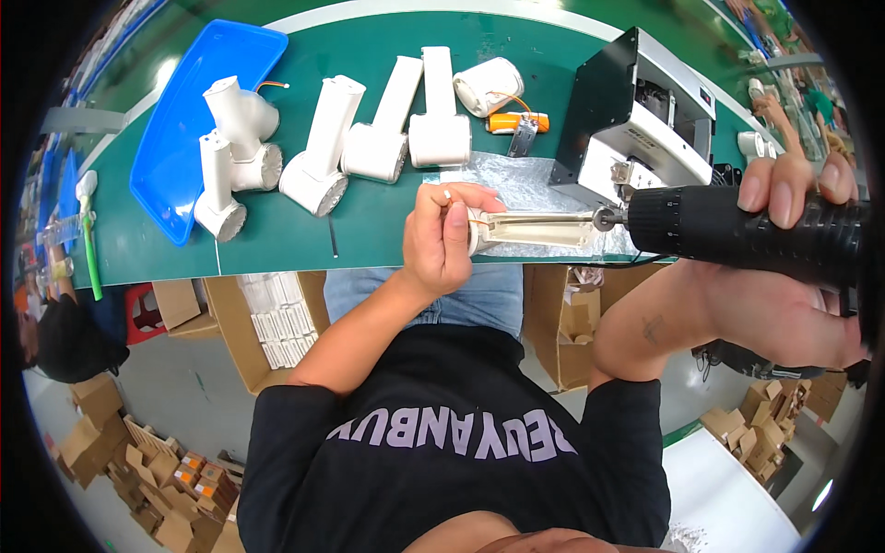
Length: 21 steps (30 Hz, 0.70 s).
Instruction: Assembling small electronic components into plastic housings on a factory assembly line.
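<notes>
My left hand (pixel 433 241) is closed around the round end of a white plastic housing (pixel 539 229), whose long hollow handle points to the right. A thin orange wire and a small white plug show at the fingers. My right hand (pixel 770 318) grips a black electric screwdriver (pixel 701 223), held level. Its bit reaches the far end of the handle; whether it sits in a screw there I cannot tell. Just beyond stands a black and silver screw feeder (pixel 636 120). Several similar white housings (pixel 440 138) stand in a row at the back left.
A blue tray (pixel 171 157) lies under some housings. An orange battery cell (pixel 502 122) and a small metal part (pixel 523 138) rest beside a round white housing (pixel 489 85). Clear plastic film (pixel 516 175) covers part of the green table (pixel 277 253). Cardboard boxes (pixel 235 323) stand below.
</notes>
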Each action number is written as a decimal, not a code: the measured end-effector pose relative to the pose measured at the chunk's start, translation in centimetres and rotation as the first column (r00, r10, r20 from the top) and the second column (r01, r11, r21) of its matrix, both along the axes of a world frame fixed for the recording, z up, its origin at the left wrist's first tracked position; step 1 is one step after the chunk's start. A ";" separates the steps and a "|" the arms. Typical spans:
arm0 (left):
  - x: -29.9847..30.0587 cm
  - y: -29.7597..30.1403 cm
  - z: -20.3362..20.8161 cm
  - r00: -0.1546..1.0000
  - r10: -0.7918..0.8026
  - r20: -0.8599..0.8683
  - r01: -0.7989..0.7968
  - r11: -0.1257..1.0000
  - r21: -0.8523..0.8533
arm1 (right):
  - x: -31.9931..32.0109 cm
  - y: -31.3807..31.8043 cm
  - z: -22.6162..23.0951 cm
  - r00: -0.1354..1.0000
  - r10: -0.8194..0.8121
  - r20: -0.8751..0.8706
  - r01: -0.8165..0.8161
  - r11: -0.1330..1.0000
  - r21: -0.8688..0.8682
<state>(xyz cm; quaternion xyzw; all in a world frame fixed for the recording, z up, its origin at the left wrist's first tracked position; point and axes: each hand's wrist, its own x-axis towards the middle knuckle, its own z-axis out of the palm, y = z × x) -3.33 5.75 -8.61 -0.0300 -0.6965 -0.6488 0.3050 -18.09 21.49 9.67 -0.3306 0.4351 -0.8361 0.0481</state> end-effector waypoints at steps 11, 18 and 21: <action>0.0 -0.1 0.2 1.000 0.015 0.005 -0.015 0.999 0.035 | 1.0 -0.6 -1.2 0.996 -0.050 -0.072 0.042 0.994 -0.098; -0.5 -0.3 0.0 0.996 0.077 -0.053 -0.077 0.997 0.008 | 1.4 -0.3 -1.8 0.988 -0.106 -0.116 0.087 0.984 -0.157; -0.6 -0.2 0.1 0.997 0.064 -0.052 -0.064 0.998 0.001 | 1.0 0.7 -1.6 0.978 -0.145 -0.147 0.116 0.976 -0.186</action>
